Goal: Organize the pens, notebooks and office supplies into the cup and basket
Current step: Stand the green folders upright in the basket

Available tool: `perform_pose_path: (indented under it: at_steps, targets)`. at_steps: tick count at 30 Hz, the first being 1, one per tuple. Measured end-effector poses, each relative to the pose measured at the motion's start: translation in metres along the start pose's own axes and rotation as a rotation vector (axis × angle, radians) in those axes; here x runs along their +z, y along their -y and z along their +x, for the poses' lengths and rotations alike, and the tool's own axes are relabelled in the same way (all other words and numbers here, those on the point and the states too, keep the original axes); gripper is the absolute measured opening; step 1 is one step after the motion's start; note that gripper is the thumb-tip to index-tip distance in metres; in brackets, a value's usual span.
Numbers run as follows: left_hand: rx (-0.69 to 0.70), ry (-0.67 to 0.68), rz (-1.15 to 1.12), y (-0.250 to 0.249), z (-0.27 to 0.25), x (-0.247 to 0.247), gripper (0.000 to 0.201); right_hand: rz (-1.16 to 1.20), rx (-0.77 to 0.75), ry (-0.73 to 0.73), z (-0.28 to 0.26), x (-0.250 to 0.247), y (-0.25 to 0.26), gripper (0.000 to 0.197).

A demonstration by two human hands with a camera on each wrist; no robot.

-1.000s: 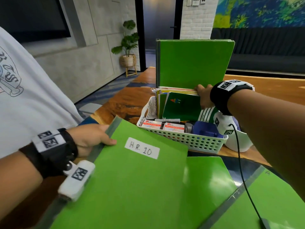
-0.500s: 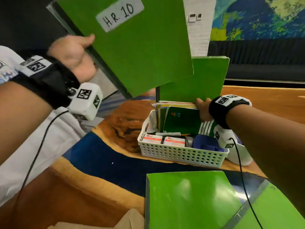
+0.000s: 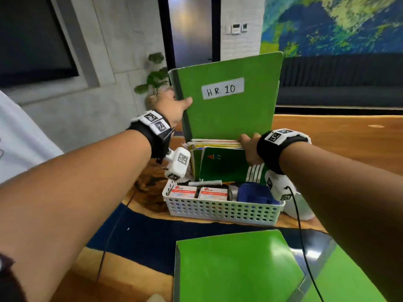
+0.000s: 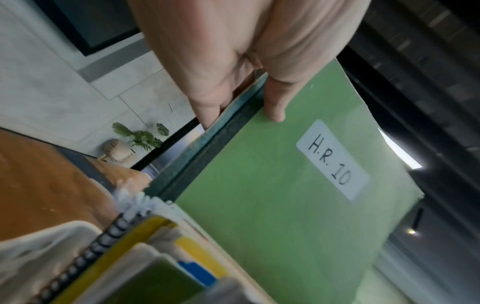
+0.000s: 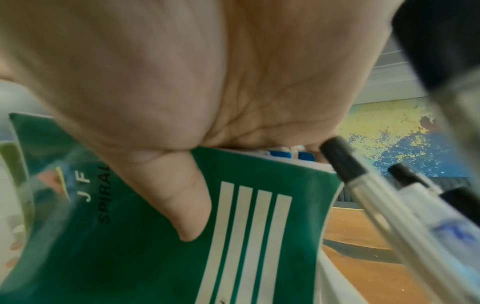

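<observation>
Fingers and thumb of left hand pinching the spine of HR 10 folder, standing it upright behind notebooks in basket. Right hand gripping those notebooks, holding them forward. Next: lowering folder fully into the rear gap.

Left wrist: black band topped with white tags bearing black square codes.
Left camera: white block under wrist, coded markers, thin black cable.
Right wrist: matching black band, white camera block, black cable.
Torso: white T-shirt.
</observation>
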State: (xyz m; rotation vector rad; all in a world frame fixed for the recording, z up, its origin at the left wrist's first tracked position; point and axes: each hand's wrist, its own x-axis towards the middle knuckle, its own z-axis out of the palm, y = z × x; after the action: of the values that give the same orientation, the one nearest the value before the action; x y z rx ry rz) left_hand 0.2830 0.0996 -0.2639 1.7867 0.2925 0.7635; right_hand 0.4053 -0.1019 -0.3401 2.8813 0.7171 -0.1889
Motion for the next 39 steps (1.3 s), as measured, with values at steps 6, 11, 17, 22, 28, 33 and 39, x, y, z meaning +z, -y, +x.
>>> perform_pose_path:
  at_steps: [6,11,17,22,28,33,39]
  targets:
    - [-0.038,0.094,0.25,0.05,0.036,0.0,0.047,0.001,-0.028,-0.002,-0.009,-0.005,-0.001,0.076]
    - [0.103,0.179,0.521,0.031,0.026,0.008,0.035,-0.01,-0.038,-0.016,-0.022,-0.008,0.0,0.077]
    - [0.091,0.125,0.806,0.02,0.025,0.021,0.033,0.02,-0.031,-0.011,-0.023,-0.008,0.003,0.076]
    - [-0.085,0.099,0.837,0.017,0.004,0.023,0.057,0.005,-0.008,-0.007,-0.022,-0.01,0.004,0.068]
    - [-0.277,0.019,0.013,0.015,-0.096,-0.01,0.037,-0.04,-0.072,-0.085,-0.037,-0.036,0.004,0.062]
    - [-0.575,0.352,-0.403,0.028,-0.245,-0.035,0.028,0.077,-0.107,-0.397,-0.102,-0.061,-0.005,0.055]
    - [-0.969,0.456,-0.816,0.061,-0.338,-0.026,0.034,0.132,-0.411,0.004,-0.234,-0.028,-0.009,0.022]
